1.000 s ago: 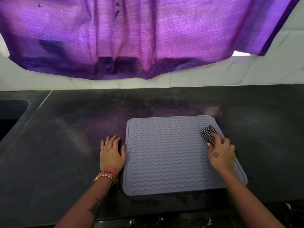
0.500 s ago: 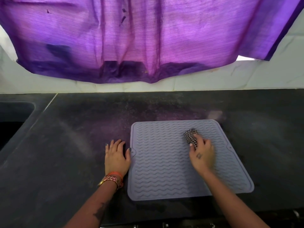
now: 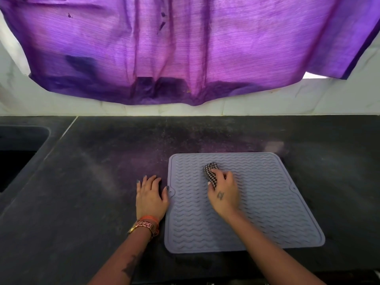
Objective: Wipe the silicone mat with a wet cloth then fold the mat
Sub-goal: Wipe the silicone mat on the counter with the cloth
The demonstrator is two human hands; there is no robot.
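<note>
- Home kitchen indicated.
- Dark stone counter (image 3: 82,202) is seen, sink (image 3: 18,153) set in at left.
- Tiled wall (image 3: 267,103) backed by purple curtain (image 3: 185,48).

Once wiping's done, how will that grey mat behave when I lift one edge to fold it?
Probably floppy: the silicone mat lies thin and fully flat on the counter, so a lifted edge should droop and fold easily. Likely light too. It may slide when pushed: the left hand rests at its left edge while the right hand wipes with the cloth.
</note>
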